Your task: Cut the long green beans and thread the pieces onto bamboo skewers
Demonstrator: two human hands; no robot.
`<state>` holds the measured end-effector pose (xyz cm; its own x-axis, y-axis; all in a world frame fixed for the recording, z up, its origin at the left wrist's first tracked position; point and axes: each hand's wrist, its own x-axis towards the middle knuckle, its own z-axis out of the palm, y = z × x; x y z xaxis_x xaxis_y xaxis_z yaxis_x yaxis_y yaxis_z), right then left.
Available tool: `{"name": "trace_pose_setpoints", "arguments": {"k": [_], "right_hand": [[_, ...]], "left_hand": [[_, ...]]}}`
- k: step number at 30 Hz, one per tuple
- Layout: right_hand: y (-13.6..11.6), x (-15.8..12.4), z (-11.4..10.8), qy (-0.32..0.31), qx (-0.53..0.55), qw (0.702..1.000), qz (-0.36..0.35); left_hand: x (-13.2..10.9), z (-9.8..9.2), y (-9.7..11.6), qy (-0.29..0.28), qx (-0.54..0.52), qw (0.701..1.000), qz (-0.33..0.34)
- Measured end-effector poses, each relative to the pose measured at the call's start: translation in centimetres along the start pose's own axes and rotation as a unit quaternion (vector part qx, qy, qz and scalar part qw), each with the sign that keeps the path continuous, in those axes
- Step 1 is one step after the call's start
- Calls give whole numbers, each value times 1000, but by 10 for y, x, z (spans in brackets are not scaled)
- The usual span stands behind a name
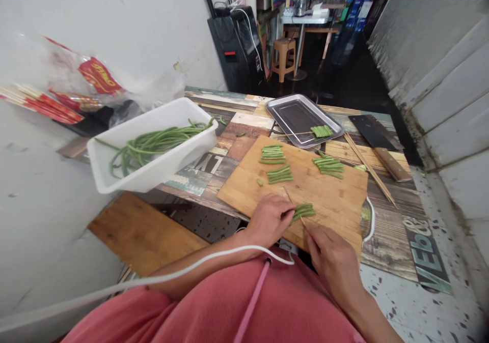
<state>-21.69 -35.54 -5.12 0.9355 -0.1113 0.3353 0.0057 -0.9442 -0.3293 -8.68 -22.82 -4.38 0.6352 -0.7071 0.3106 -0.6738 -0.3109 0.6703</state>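
Near the front edge of the wooden cutting board (244, 172), my left hand (269, 218) pinches the left end of a small row of cut green bean pieces (304, 210). My right hand (334, 254) is closed on a thin bamboo skewer (303, 221), its visible part meeting the near side of that row. A fine stick end shows just beyond the row by my left fingers. Farther up the board lie more bean groups: one at upper left (272, 153), one below it (280, 174) and one at right (328, 166).
A metal tray (284, 121) behind the board bears a skewered bean row (321, 131). Loose bamboo skewers (369, 170) and a cleaver (376, 137) lie at right. Long green beans (153, 147) fill part of a white tub (183, 167) at left. A white cable (191, 267) crosses my left forearm.
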Motion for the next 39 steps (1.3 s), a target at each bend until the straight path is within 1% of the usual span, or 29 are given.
{"name": "trace_pose_setpoints", "arguments": {"k": [2,7,11,16,23,27,32,39], "right_hand": [[0,0,0,-8,-6,1000,3],[4,-8,-8,-3,-3,1000,1],[6,-16,-13,8,7,1000,-10],[4,-19,-13,10,7,1000,-15],[3,-19,-15,35,10,999,-26],[3,-19,-13,27,3,999,-23],[3,-19,-11,30,1,999,-23],[3,-17,-10,29,13,999,-24]], "left_hand": [[2,0,-3,6,13,1000,-3],[11,-4,-17,53,56,997,-21],[17,-8,-25,55,66,996,-25],[19,-9,-25,54,67,996,-27],[20,-5,-27,66,56,996,-33],[20,-3,-26,68,52,996,-39],[20,-2,-27,74,60,995,-23],[22,-3,-25,76,67,995,-18]]}}
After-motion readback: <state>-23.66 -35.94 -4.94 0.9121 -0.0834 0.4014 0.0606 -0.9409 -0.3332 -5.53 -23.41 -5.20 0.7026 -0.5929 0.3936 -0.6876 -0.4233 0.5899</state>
